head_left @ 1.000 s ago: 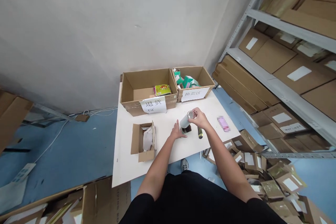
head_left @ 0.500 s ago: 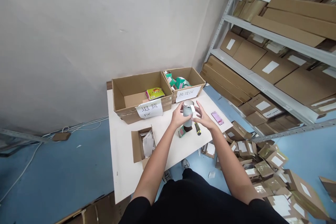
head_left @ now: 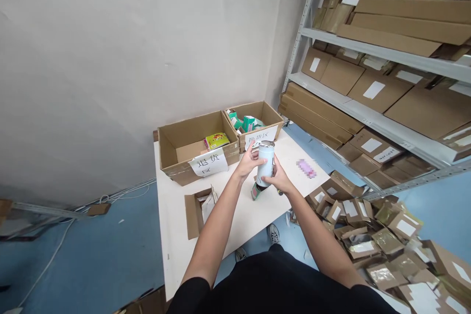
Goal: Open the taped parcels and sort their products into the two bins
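Note:
Both of my hands hold a light blue tumbler (head_left: 265,164) with a shiny metal rim, upright above the table. My left hand (head_left: 248,163) wraps its left side, while my right hand (head_left: 278,176) grips it lower down on the right. Just below the tumbler, a small green-and-pink box (head_left: 255,191) rests on the white table (head_left: 243,216). A yellow-and-black utility knife (head_left: 280,192) lies there too, mostly hidden behind my right hand. Left of my forearms stands an open cardboard box (head_left: 193,213) with white paper inside.
Two labelled cartons stand at the table's back: the left carton (head_left: 182,175) holds a yellow booklet (head_left: 218,140), the right carton (head_left: 274,110) green boxes. A blurred pink object (head_left: 306,168) lies at right. Parcels (head_left: 371,240) cover the floor beside a loaded shelf (head_left: 331,86).
My hands have closed more firmly around the tumbler, and more of its side now shows. My right hand has dropped lower on it and covers most of the knife. The view has shifted slightly.

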